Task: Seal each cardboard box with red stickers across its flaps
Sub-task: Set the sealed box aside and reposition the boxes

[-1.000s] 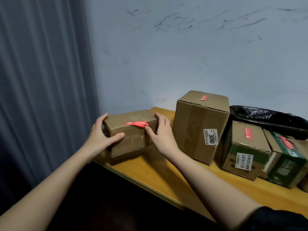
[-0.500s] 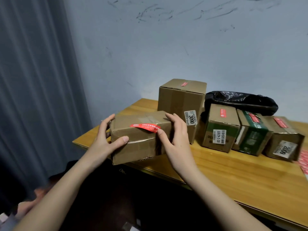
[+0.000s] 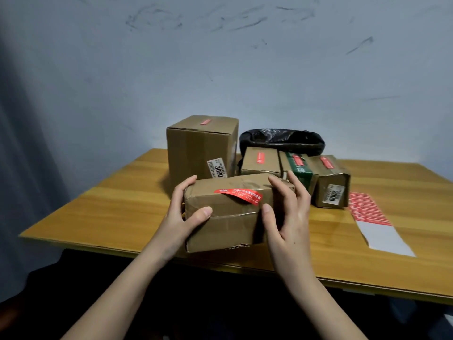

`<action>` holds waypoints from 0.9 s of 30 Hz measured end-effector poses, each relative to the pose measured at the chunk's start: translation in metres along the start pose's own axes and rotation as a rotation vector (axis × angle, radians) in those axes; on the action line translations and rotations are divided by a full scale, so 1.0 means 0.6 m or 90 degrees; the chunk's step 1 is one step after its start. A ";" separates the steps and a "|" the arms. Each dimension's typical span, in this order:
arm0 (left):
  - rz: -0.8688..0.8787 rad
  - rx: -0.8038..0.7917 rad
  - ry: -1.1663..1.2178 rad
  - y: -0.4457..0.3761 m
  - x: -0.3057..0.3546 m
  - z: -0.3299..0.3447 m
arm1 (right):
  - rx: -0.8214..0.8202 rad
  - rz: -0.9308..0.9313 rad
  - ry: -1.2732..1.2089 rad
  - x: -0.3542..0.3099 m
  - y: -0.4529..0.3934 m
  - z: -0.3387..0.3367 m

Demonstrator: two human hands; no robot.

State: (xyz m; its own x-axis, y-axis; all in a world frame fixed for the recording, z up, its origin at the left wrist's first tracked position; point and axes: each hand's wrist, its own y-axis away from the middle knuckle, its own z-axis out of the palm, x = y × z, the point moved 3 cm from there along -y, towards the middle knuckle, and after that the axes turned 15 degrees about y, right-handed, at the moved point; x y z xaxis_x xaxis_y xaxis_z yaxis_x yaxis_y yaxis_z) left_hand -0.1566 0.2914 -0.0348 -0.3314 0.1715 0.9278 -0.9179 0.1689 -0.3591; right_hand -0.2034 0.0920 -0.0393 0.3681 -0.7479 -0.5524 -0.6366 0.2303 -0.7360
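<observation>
At the near edge of the bench (image 3: pixel 103 212), seen from the head camera, a long cardboard box (image 3: pixel 228 217) is held between both hands, its near end reaching past the bench edge. The left hand (image 3: pixel 186 217) grips the left end, thumb curled onto the front face and fingers wrapped behind. The right hand (image 3: pixel 288 212) clasps the right end, thumb on the front face, fingers spread over the top corner. A red sticker (image 3: pixel 239 195) lies across the top seam, its right tip bending down over the front edge.

The box looks light, since it is carried easily at its ends; the cardboard is dented and frayed along the bottom, so it should give under hard squeezing. Holding the two short ends, clear of the sticker, seems best.

Behind stand a tall box (image 3: pixel 196 148), three smaller boxes (image 3: pixel 259 159) already stickered, and a black bag (image 3: pixel 282 141); a sticker sheet (image 3: pixel 367 209) lies to the right.

Compared with a second ago, the box has travelled from the bench's left corner toward the middle, and the right thumb has slid off the sticker.
</observation>
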 end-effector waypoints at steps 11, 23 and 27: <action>-0.044 -0.034 0.064 -0.054 -0.025 0.068 | 0.065 -0.034 0.130 0.058 -0.038 -0.044; -0.065 -0.026 0.073 -0.077 -0.042 0.073 | 0.045 -0.120 0.258 0.075 -0.083 -0.062; -0.065 -0.023 0.076 -0.079 -0.043 0.075 | 0.031 -0.116 0.256 0.075 -0.089 -0.063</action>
State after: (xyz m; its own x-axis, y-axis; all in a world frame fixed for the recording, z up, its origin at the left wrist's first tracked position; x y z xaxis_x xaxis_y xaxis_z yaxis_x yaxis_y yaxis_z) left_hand -0.1141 0.2353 -0.0372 -0.2067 0.2659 0.9416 -0.9360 0.2264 -0.2694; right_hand -0.1784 0.0222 -0.0100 0.1718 -0.9595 -0.2233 -0.5494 0.0948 -0.8301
